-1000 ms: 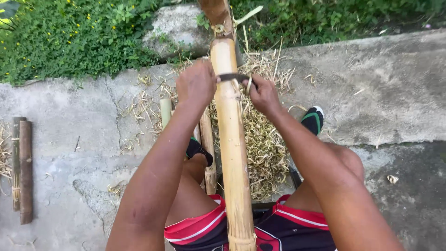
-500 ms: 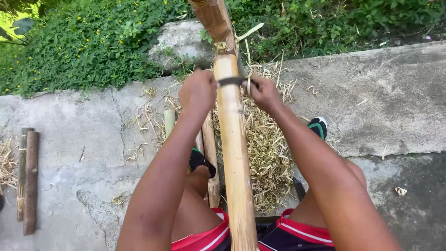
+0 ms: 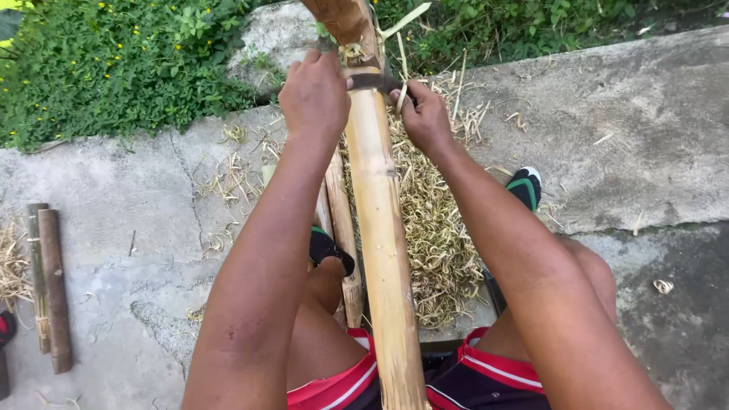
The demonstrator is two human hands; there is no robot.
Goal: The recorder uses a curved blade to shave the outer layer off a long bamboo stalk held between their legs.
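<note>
Both hands grip one dark blade (image 3: 376, 82) laid across a long bamboo pole (image 3: 383, 243): the left hand (image 3: 313, 95) clenched on its left end, the right hand (image 3: 425, 118) clenched on its right. One pole runs from the lap to far centre. Rough concrete ground (image 3: 645, 144) lies outdoors, with shavings (image 3: 437, 228) beneath, green plants (image 3: 114, 68) far left, and two short sticks (image 3: 49, 288) at left.

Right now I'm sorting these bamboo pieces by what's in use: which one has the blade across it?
The long pale pole between the knees; both hands grip the dark blade lying across it. The others lie untouched.
</note>
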